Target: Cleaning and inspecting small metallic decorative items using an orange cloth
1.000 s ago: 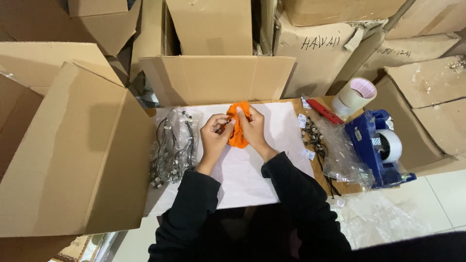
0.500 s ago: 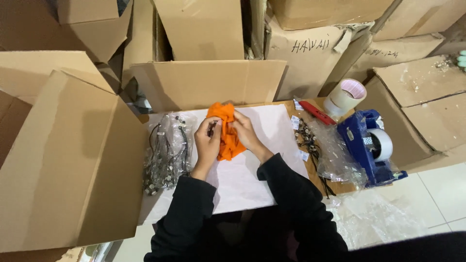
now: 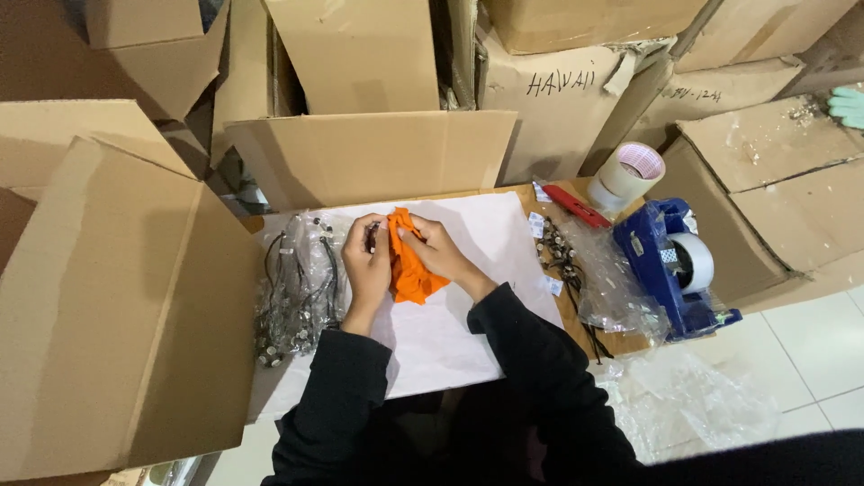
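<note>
A big open cardboard box (image 3: 117,306) stands at nine o'clock beside the white surface (image 3: 468,315). At its centre, the left hand (image 3: 367,264) and right hand (image 3: 438,254) both pinch an orange cloth (image 3: 412,274).

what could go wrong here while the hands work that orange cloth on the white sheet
The left hand and right hand both pinch the orange cloth around a small dark piece, which might slip out. The bagged bead strings lie right beside the left wrist, so a sleeve could drag them towards the edge. On the right, loose clear bags crowd the blue tape dispenser and could snag on it.
</note>
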